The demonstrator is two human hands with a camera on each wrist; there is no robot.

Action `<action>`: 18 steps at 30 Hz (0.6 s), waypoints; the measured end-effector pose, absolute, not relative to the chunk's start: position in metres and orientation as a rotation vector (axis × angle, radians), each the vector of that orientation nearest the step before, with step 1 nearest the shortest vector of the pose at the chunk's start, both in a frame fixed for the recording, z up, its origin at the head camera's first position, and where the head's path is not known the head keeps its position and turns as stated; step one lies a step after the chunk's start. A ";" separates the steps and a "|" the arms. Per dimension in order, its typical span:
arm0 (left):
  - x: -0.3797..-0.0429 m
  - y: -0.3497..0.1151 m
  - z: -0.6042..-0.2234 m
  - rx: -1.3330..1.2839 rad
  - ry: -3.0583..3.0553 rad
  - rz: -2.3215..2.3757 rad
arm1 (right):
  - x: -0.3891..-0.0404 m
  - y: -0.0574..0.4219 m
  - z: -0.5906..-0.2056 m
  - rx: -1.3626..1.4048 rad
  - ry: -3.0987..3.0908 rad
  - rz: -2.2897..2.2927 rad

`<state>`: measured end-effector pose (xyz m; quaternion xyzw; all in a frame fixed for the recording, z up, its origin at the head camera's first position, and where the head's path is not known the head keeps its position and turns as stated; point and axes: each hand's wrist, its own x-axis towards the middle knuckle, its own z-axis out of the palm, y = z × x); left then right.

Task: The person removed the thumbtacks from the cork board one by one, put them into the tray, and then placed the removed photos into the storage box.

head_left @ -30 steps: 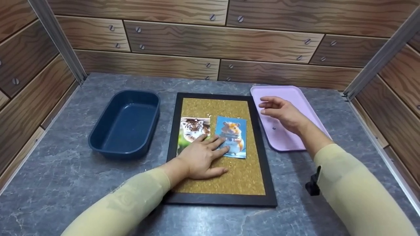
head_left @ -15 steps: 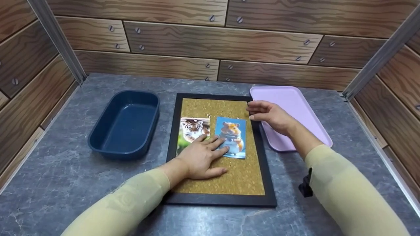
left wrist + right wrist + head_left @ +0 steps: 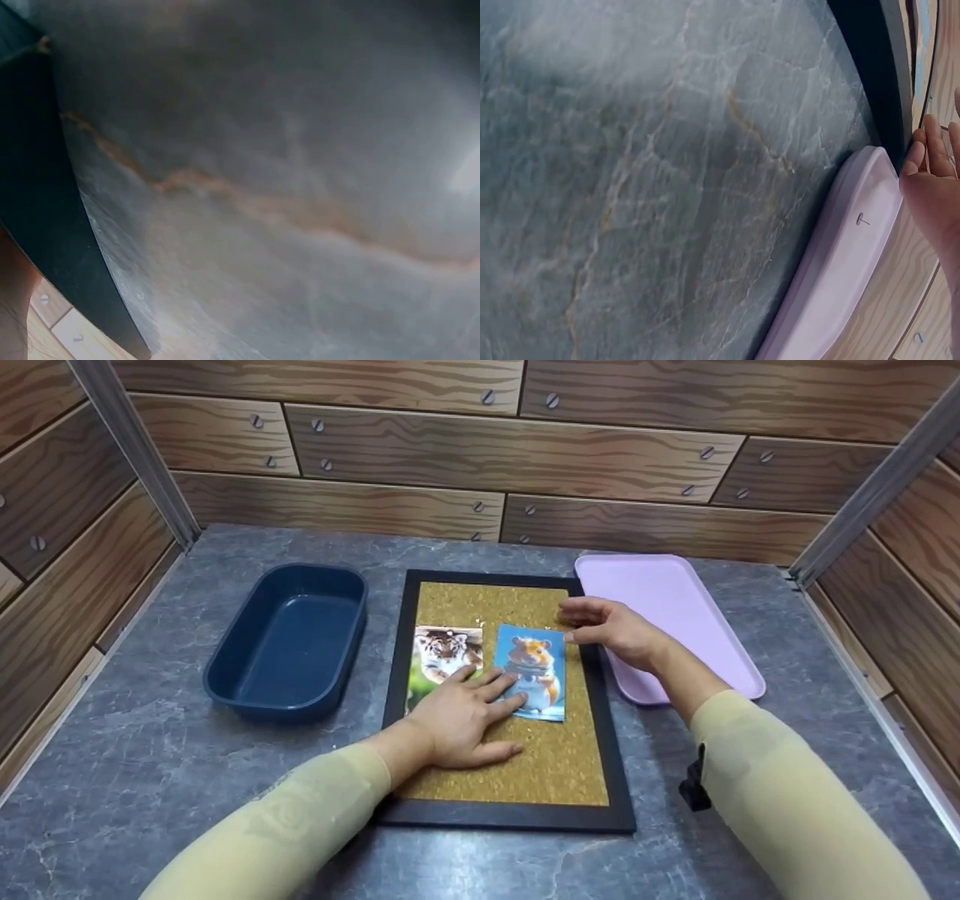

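My left hand lies with spread fingers on a cork board in a black frame. Its fingers overlap the lower parts of a tiger photo and a blue hamster picture. At that picture's upper right corner, my right hand reaches over the frame's right side, thumb and fingertips near each other. I cannot tell whether a small thing is between them. In the right wrist view, the right hand is at the edge, past a pink-lilac tray bearing a small tack.
A deep dark-blue bin stands left of the board. The lilac tray lies against the board's right side. Wood-print walls enclose the grey marbled table at the back and sides.
My right hand has moved left from over the tray to the hamster picture's upper right corner. The left hand stays in place on the board.
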<state>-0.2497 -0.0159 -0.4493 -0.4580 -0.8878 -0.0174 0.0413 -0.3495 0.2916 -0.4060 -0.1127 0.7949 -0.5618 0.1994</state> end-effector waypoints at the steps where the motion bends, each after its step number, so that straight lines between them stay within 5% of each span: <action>1: -0.250 -0.016 -0.449 -1.403 -2.720 -0.054 | -0.349 0.291 -0.407 -0.326 2.222 -1.557; 18: -0.250 -0.016 -0.451 -1.401 -2.730 -0.066 | -0.349 0.290 -0.411 -0.407 2.265 -1.449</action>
